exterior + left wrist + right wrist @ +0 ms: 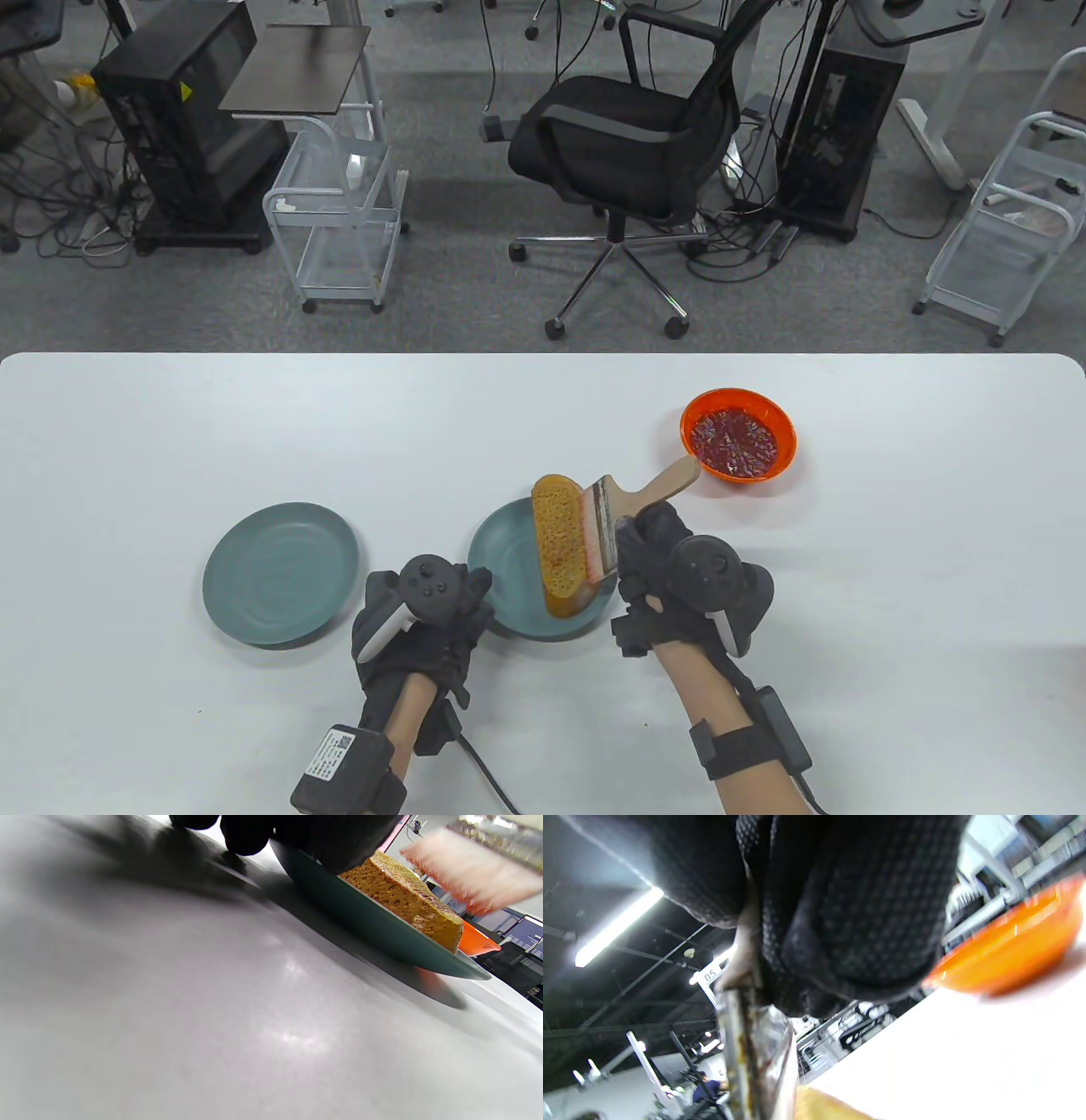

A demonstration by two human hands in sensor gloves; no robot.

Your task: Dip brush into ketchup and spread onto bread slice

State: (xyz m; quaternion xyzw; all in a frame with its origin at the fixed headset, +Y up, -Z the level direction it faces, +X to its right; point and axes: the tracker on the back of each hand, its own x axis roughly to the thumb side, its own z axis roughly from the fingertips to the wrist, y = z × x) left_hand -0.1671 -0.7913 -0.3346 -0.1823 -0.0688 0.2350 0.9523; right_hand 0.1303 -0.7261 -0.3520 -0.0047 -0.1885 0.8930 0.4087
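A bread slice (558, 543) lies on a teal plate (496, 560) near the table's front centre; it also shows in the left wrist view (403, 899). My right hand (653, 543) grips a wide wooden-handled brush (632, 501), whose pale, red-tinged bristles (588, 531) lie along the bread's right side. In the left wrist view the bristles (466, 870) hang just above the bread. My left hand (462, 594) rests at the plate's left rim (322, 895), fingers on it. An orange bowl of ketchup (736, 435) stands to the right, behind the brush handle.
A second, empty teal plate (280, 570) lies to the left of my left hand. Beyond the table's far edge stand an office chair (624, 144), wire carts and computer towers.
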